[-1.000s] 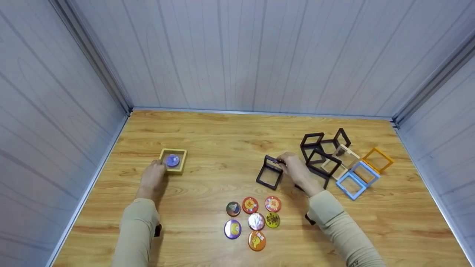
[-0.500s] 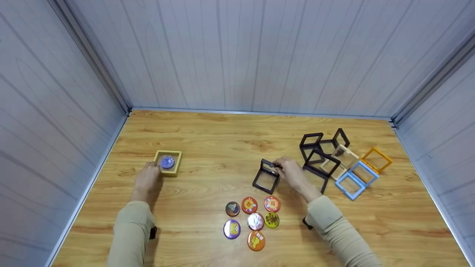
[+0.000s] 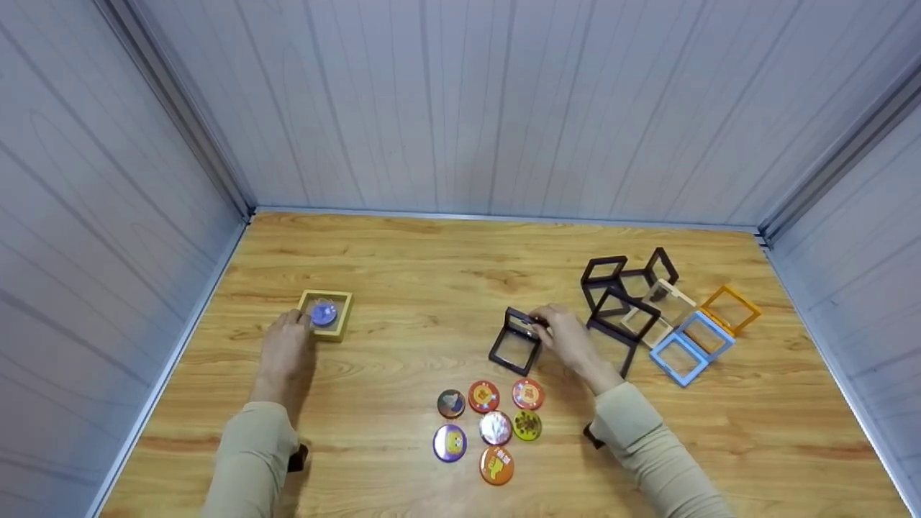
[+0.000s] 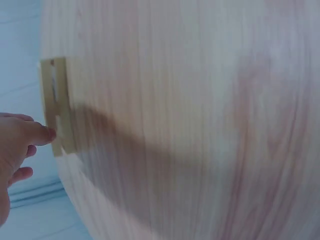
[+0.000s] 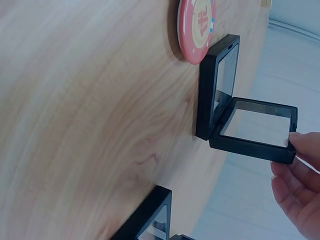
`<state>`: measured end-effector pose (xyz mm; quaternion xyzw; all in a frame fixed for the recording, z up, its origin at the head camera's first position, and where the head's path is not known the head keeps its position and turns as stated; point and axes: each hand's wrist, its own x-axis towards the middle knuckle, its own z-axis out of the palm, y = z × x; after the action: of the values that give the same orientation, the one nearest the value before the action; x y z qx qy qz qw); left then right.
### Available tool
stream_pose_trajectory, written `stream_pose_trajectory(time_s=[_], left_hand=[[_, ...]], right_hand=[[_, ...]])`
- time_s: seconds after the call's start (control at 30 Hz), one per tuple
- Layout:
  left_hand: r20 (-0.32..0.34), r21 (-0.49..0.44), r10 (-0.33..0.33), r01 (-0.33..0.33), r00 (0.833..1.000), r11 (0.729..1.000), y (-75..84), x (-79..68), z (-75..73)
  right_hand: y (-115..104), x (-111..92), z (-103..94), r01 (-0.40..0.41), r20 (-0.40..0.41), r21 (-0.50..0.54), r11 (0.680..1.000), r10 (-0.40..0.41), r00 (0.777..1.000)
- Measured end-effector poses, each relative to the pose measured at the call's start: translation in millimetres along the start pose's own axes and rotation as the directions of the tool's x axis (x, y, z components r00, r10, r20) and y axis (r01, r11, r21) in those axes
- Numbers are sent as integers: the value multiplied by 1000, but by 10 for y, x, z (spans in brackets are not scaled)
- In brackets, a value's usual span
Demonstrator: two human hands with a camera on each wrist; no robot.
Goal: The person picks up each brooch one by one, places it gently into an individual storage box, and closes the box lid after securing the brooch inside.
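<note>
At the left of the head view my left hand [image 3: 286, 349] grips the left edge of a yellow display case [image 3: 347, 314]. A purple-blue round badge [image 3: 324, 313] shows inside it. In the left wrist view a fingertip lies against the side of the yellow case [image 4: 64, 107]. Toward the middle, my right hand [image 3: 568, 338] pinches the raised lid of a black hinged display case [image 3: 527, 368]. The right wrist view shows thumb and fingers at the corner of this lid [image 5: 250, 146]; the other half stands on the table, hinged open at an angle.
Several round badges [image 3: 496, 428] lie in a group at the front middle. Right of my right hand are several opened cases: black [image 3: 624, 309], cream [image 3: 680, 306], light blue [image 3: 678, 360] and orange [image 3: 730, 313]. White panels [image 3: 460, 108] enclose the wooden table.
My left hand and the yellow case have shifted slightly left. My right hand has brought the black case a little left and nearer. In the last half second almost nothing has moved.
</note>
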<state>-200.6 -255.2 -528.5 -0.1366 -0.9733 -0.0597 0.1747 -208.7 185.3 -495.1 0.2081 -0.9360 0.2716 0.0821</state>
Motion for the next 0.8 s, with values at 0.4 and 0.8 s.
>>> stream_pose_trajectory(time_s=[0.4,0.8], left_hand=[[-94,-239,-61,37,994,970,532,11,-110],[72,-389,-3,31,997,921,1234,-126,-144]], right_hand=[[12,-20,23,-9,-21,58,998,10,1000],[24,-24,21,-57,19,66,996,56,998]])
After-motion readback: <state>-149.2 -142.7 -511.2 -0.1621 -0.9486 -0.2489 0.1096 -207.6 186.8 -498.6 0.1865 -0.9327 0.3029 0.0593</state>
